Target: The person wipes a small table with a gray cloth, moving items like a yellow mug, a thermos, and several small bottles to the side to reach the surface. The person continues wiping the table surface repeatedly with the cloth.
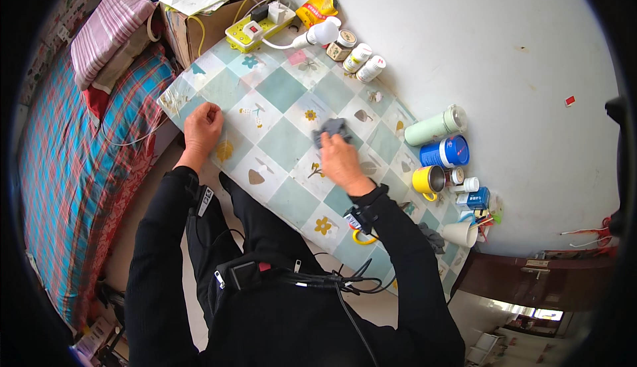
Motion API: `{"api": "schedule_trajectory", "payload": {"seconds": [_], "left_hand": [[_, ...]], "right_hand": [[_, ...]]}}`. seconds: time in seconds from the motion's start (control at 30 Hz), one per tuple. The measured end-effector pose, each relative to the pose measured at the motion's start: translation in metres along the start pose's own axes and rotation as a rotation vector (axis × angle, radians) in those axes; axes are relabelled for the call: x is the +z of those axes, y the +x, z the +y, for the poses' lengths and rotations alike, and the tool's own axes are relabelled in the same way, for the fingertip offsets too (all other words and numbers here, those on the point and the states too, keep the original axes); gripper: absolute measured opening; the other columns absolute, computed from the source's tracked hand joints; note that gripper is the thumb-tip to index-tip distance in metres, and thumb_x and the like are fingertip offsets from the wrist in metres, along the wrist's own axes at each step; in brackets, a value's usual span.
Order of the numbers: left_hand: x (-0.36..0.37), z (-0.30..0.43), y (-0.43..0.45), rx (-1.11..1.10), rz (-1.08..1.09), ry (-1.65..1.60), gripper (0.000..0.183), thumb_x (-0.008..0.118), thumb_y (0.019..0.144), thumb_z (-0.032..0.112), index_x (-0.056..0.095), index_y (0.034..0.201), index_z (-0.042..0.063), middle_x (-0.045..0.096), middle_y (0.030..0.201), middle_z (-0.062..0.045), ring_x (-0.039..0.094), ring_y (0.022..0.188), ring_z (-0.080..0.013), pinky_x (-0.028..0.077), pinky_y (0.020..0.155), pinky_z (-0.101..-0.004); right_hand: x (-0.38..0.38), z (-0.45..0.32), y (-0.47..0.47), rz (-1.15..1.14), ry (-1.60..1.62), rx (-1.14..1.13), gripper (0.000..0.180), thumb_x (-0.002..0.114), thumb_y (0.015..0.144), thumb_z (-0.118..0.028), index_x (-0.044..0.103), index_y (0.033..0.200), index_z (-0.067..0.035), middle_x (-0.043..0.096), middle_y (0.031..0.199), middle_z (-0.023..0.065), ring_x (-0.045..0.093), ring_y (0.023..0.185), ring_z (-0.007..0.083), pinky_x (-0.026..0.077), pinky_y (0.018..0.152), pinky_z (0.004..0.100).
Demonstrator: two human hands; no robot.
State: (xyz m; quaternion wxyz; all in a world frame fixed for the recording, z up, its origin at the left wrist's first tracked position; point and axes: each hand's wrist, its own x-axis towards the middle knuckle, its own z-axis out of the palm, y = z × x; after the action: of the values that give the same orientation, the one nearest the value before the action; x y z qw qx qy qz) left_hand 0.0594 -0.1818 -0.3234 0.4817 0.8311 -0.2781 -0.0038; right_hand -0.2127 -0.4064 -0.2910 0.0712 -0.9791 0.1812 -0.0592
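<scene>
My right hand point(339, 162) presses a crumpled grey cloth point(332, 131) onto the middle of a table covered with a checked, flower-patterned tablecloth point(281, 88). Part of the cloth sticks out beyond my fingertips. At the table's left front edge, my left hand point(204, 123) rests with its fingers curled in and nothing visible in it. Beneath my right forearm a yellow ring-shaped handle point(364, 238) shows; the forearm hides the rest of that thing. A second grey cloth point(432, 237) lies partly behind the same arm.
Along the wall stand a yellow power strip point(261, 29), a light bulb point(322, 33), white bottles point(357, 58), a green flask point(436, 125), a blue can point(445, 151), a yellow mug point(427, 180) and a tilted pale cup point(460, 234). A bed with a plaid cover point(74, 168) is at left.
</scene>
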Motion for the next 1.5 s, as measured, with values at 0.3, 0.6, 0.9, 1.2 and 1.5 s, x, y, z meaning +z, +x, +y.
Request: {"api": "schedule_trajectory", "payload": {"seconds": [0.3, 0.6, 0.9, 1.2, 1.5], "left_hand": [[-0.001, -0.002, 0.000, 0.047, 0.004, 0.002, 0.008, 0.067, 0.085, 0.009, 0.066, 0.087, 0.002, 0.062, 0.069, -0.006, 0.058, 0.061, -0.0139, 0.049, 0.061, -0.0274], [-0.001, -0.001, -0.001, 0.039, 0.021, 0.034, 0.008, 0.068, 0.081, 0.012, 0.065, 0.084, 0.005, 0.066, 0.074, -0.010, 0.064, 0.066, -0.0258, 0.051, 0.063, -0.0340], [-0.001, -0.005, 0.001, 0.059, 0.021, 0.006, 0.009, 0.069, 0.083, 0.011, 0.067, 0.087, 0.003, 0.066, 0.074, -0.008, 0.062, 0.063, -0.0163, 0.051, 0.062, -0.0282], [-0.001, -0.004, -0.001, 0.060, 0.036, -0.013, 0.007, 0.066, 0.080, 0.011, 0.065, 0.084, 0.005, 0.067, 0.080, -0.012, 0.066, 0.069, -0.0299, 0.052, 0.064, -0.0362], [0.001, -0.004, -0.001, 0.063, 0.050, 0.040, 0.007, 0.065, 0.081, 0.012, 0.065, 0.083, 0.006, 0.067, 0.080, -0.012, 0.066, 0.072, -0.0316, 0.053, 0.066, -0.0381]], "right_hand": [[-0.033, 0.011, -0.032, 0.098, 0.171, 0.029, 0.033, 0.060, 0.087, -0.006, 0.056, 0.120, -0.008, 0.061, 0.094, 0.0179, 0.063, 0.084, 0.0395, 0.052, 0.071, 0.0496], [-0.020, 0.027, -0.059, 0.016, 0.053, 0.341, 0.036, 0.064, 0.086, -0.013, 0.049, 0.117, -0.005, 0.059, 0.105, 0.0231, 0.061, 0.095, 0.0433, 0.050, 0.080, 0.0526], [-0.005, -0.073, -0.010, 0.040, 0.439, 0.136, 0.029, 0.066, 0.086, -0.013, 0.057, 0.111, -0.002, 0.067, 0.093, 0.0242, 0.066, 0.083, 0.0423, 0.052, 0.073, 0.0476], [-0.041, 0.045, -0.066, -0.007, 0.192, 0.559, 0.035, 0.062, 0.087, -0.014, 0.052, 0.118, -0.003, 0.067, 0.098, 0.0270, 0.064, 0.090, 0.0474, 0.050, 0.079, 0.0530], [-0.008, -0.039, -0.038, -0.035, 0.261, 0.231, 0.036, 0.063, 0.086, -0.014, 0.049, 0.118, -0.003, 0.066, 0.091, 0.0305, 0.064, 0.086, 0.0503, 0.050, 0.075, 0.0554]]}}
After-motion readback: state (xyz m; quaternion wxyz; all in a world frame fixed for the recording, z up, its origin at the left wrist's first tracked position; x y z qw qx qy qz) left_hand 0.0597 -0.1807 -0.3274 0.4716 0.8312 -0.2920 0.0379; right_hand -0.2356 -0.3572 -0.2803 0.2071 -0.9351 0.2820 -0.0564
